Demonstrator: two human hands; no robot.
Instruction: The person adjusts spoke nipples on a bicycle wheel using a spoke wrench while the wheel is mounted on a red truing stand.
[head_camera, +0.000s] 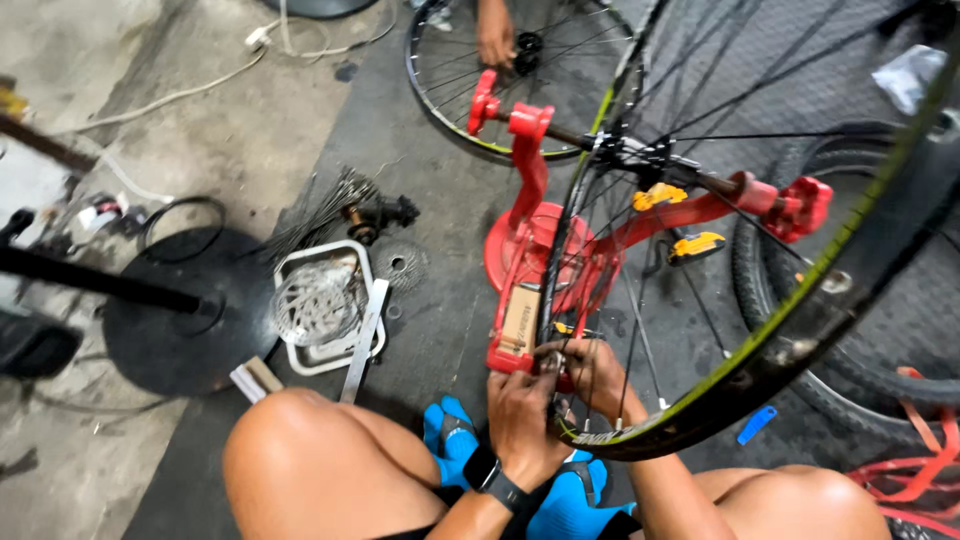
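A black spoked bicycle wheel with a yellow-striped rim (800, 310) stands upright in the red metal truing stand (530, 240), free to turn. Below the stand, left hand (520, 415) and right hand (590, 375) pinch the rim, steadying it.

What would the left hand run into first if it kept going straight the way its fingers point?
Probably the red truing stand: the left hand points up and away from the person, at the stand's base just beyond the wheel rim it pinches. Depth is hard to judge.
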